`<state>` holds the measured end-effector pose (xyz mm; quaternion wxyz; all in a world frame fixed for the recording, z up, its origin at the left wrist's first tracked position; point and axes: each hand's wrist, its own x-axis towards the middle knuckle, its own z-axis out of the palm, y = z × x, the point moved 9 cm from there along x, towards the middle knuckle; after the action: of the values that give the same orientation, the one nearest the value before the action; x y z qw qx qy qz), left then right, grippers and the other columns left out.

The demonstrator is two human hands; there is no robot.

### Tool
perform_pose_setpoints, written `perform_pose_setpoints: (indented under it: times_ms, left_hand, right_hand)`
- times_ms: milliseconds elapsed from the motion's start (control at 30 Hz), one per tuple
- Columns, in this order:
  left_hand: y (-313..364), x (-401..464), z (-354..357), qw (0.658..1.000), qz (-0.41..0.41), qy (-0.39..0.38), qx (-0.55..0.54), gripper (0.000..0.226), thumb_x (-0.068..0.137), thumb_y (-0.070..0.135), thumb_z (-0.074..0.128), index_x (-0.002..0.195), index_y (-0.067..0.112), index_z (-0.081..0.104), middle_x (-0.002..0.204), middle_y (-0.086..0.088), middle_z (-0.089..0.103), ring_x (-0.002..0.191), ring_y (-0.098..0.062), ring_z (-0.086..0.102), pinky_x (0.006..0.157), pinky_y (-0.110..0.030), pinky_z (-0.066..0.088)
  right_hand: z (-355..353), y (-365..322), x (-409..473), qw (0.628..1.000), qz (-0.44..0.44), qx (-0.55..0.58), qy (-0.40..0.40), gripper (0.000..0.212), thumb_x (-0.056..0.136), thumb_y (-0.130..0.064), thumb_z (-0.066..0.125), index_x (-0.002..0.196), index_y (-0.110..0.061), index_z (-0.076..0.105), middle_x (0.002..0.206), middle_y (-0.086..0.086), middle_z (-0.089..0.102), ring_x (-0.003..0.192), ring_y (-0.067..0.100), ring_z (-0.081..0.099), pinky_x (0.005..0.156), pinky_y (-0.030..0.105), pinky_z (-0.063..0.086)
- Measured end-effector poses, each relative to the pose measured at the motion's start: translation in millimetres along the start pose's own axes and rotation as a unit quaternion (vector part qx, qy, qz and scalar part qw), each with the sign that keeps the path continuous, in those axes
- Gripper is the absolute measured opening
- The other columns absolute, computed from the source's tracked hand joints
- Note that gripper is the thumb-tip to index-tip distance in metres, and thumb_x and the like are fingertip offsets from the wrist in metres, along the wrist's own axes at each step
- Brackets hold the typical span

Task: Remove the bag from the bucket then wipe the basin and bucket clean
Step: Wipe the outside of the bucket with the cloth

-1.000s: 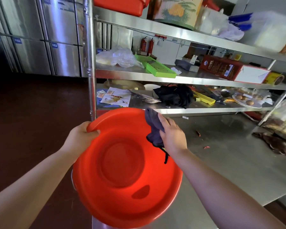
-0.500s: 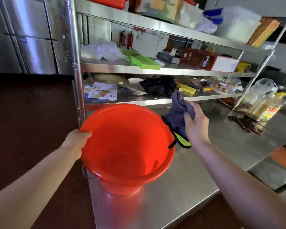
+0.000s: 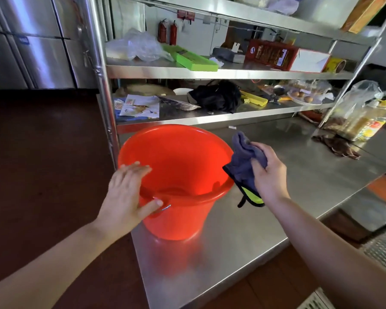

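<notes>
A red plastic bucket [image 3: 178, 219] stands upright near the left end of the steel table [image 3: 265, 230]; what I see of its inside is bare. My left hand [image 3: 125, 197] lies over its near-left rim, fingers straight across the edge and thumb against the outer wall by the metal handle lug. My right hand [image 3: 269, 177] grips a bunched grey-blue cloth [image 3: 243, 159] with a yellow-green patch, just outside the bucket's right rim. The cloth touches the rim there.
Steel shelves [image 3: 210, 73] behind the bucket carry a black bag [image 3: 218, 98], papers, a green tray [image 3: 194, 60], boxes and a plate of eggs. A brown rag [image 3: 337, 146] and bagged bottles [image 3: 361, 112] lie at the table's far right. The shelf post [image 3: 105, 103] stands left of the bucket.
My left hand has slid from the bucket's left rim round to its near-left rim and its fingers have straightened. The right hand with the cloth has dropped slightly beside the right rim.
</notes>
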<state>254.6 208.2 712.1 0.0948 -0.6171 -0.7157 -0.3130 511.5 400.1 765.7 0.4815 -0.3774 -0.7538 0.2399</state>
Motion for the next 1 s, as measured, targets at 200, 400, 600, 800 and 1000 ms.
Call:
perform_pose_setpoints:
  times_ms: [200,400,600,800,1000]
  left_hand:
    - [44.6,3.8,20.0,0.982,0.092,-0.035,0.162,0.046,0.058,0.032,0.086,0.094,0.008,0.07,0.087,-0.004,0.069,0.087,-0.026,0.068,0.1,-0.035,0.029]
    - [51.0,52.2,-8.3,0.999,-0.025,-0.007,0.034,0.029,0.07,0.03,0.062,0.093,0.013,0.066,0.089,0.004,0.063,0.091,-0.021,0.055,0.089,-0.032,0.029]
    - [37.1,98.1,-10.1,0.977,-0.198,-0.009,-0.079,0.011,0.071,0.031,0.063,0.079,0.025,0.064,0.068,0.01,0.06,0.07,-0.013,0.056,0.062,-0.025,0.039]
    - [11.6,90.2,36.6,0.902,-0.354,-0.061,-0.24,0.011,0.076,0.007,0.064,0.071,0.016,0.061,0.073,-0.009,0.057,0.073,-0.022,0.051,0.071,-0.033,0.039]
    - [-8.8,78.8,44.9,0.876,-0.402,-0.054,-0.261,0.017,0.08,-0.007,0.054,0.076,0.009,0.06,0.068,-0.008,0.052,0.063,-0.017,0.044,0.058,-0.027,0.034]
  right_hand:
    - [2.8,1.6,9.6,0.998,-0.021,0.038,-0.037,0.043,0.085,0.0,0.05,0.113,-0.031,0.061,0.107,-0.03,0.061,0.102,-0.006,0.056,0.082,0.005,0.04]
    - [-26.0,-5.8,30.2,0.993,-0.064,0.062,-0.075,0.042,0.087,0.002,0.051,0.116,-0.026,0.061,0.107,-0.028,0.061,0.104,-0.005,0.056,0.085,0.01,0.045]
    - [-41.4,-28.4,55.2,0.985,-0.103,0.053,-0.131,0.043,0.085,-0.003,0.054,0.111,-0.037,0.06,0.1,-0.028,0.063,0.096,-0.003,0.059,0.077,0.01,0.045]
    - [14.2,-60.7,22.6,0.935,-0.238,-0.132,-0.228,0.041,0.084,-0.017,0.057,0.121,-0.033,0.057,0.115,-0.013,0.063,0.099,0.014,0.06,0.074,0.032,0.048]
    - [92.7,-40.7,-41.2,0.847,-0.28,-0.276,-0.359,0.066,0.082,-0.05,0.052,0.143,-0.034,0.033,0.14,-0.001,0.039,0.131,0.025,0.033,0.101,0.041,0.035]
